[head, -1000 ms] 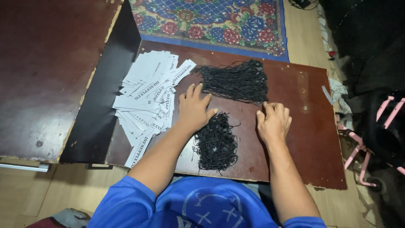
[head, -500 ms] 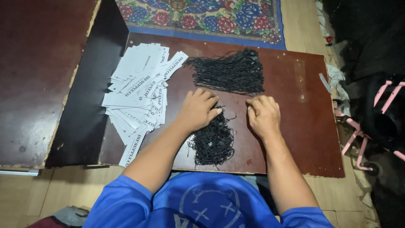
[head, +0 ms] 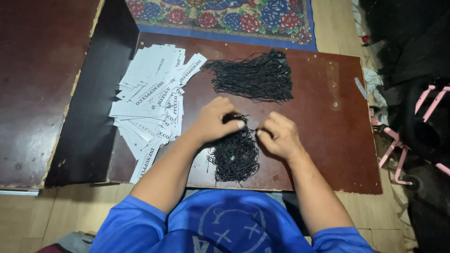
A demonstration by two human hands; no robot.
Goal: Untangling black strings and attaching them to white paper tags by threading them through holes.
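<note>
A person in a blue shirt [head: 225, 229] sits at the near edge of a dark reddish-brown board [head: 328, 136] that lies on the floor. Both hands are over a small tangled heap of black cords [head: 234, 157] at the near middle of the board. The left hand [head: 214, 121] rests on the far left part of this heap, fingers curled and thumb stretched to the right, its tip pressed onto the cords. The right hand [head: 277, 135] is just to the right of it, fingers bent inward, thumb and forefinger brought together at the heap's far edge; it seems to pinch a cord there, though the strand itself is too thin to make out. The two thumbs are near each other but apart.

Farther off, well apart from the hands, lies a bigger bundle of black cords [head: 255, 77], spread sideways. On the left side of the board is a fanned pile of white paper tags [head: 150, 96] with dark print, just beside the left forearm. A flowered rug [head: 225, 14] lies beyond the board, and a pink metal frame [head: 403, 145] stands on the right.
</note>
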